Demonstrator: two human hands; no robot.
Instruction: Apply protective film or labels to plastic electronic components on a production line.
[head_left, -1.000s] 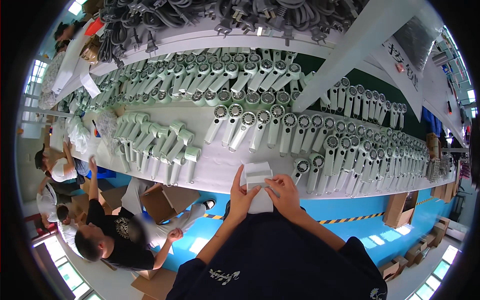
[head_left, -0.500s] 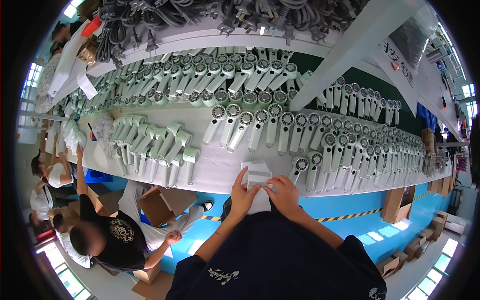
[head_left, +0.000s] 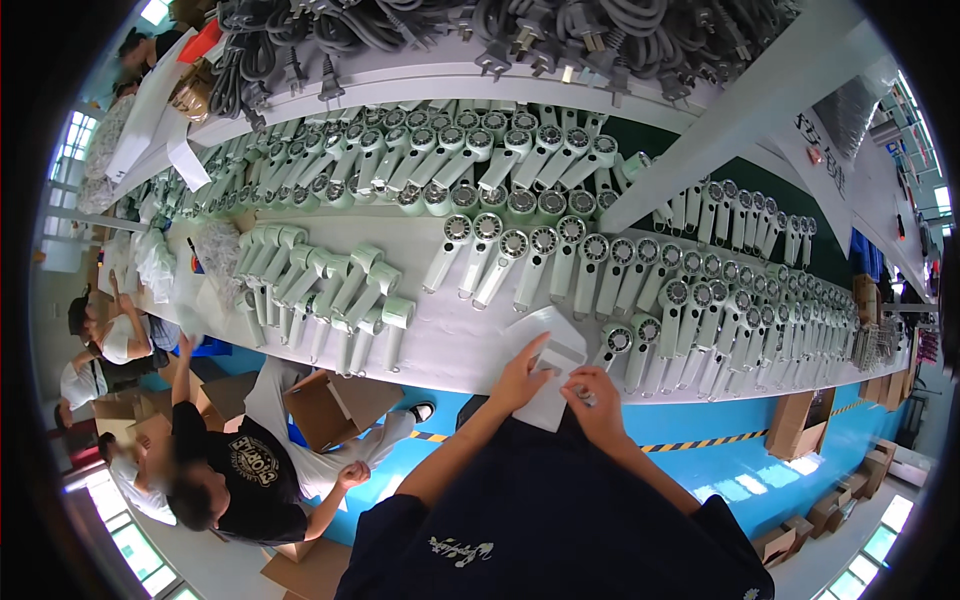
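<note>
A white sheet (head_left: 546, 408) with a greyish band across it is held in front of my body, at the table's near edge. My left hand (head_left: 518, 382) grips its left side, thumb on top. At its right side, my right hand (head_left: 598, 402) has thumb and fingers pinched together on the sheet's edge; a small shiny bit shows by the fingers, too small to make out. Just beyond the right hand lies a pale green hair-dryer-like device (head_left: 613, 345) with a round dark grille. More such devices (head_left: 690, 310) lie in rows to the right.
Other pale green devices (head_left: 345, 285) stand grouped at the left of the white table (head_left: 440, 340), with further rows behind. Grey power cords (head_left: 540, 35) fill a shelf above. A slanted white post (head_left: 725, 120) crosses the right. A co-worker (head_left: 255, 470) sits left beside a cardboard box (head_left: 335, 405).
The view has shifted slightly. The sheet now shows more of its surface, tilted beyond my left hand. My right hand has slid down along its right side, the fingers more curled.
</note>
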